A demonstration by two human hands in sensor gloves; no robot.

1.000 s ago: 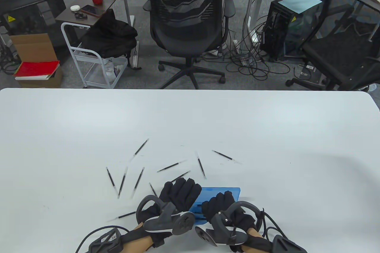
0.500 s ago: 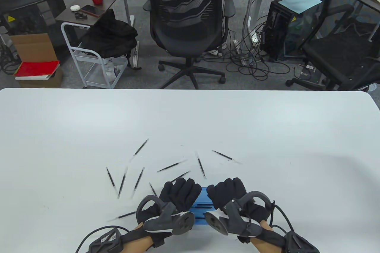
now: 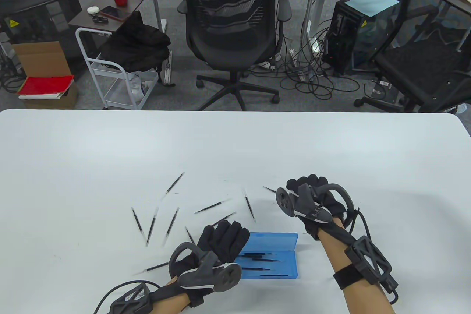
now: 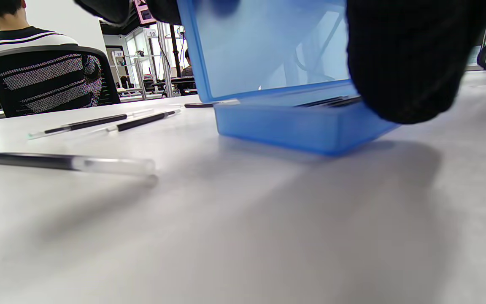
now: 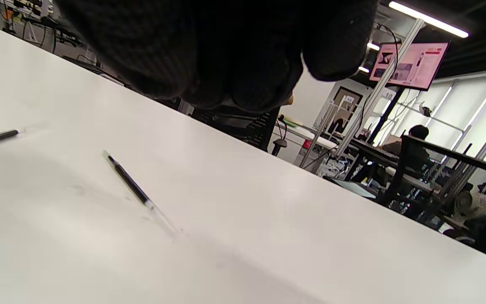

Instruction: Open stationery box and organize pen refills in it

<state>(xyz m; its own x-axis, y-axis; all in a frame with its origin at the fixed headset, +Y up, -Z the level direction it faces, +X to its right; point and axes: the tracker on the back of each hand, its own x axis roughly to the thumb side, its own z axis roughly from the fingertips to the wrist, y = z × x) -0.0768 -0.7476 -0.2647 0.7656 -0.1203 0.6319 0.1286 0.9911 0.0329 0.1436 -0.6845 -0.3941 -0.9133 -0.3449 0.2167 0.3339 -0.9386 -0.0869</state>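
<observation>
The white table (image 3: 331, 152) carries the whole job. Near its front edge sits the blue stationery box (image 3: 272, 258), already open, with four or so pen refills (image 3: 263, 260) lying lengthwise in its tray. About ten more loose refills (image 3: 173, 220) lie scattered across the table to the left of the box and beyond it, so most of the sorting appears undone.

The left hand (image 3: 222, 240) rests on the box's left end, fingers laid over the raised lid, holding it open and steady. The right hand (image 3: 307, 190) hovers well beyond the box, over the far-right refill (image 5: 131, 185); its fingers look bunched and curled, but whether they pinch anything cannot be told.
</observation>
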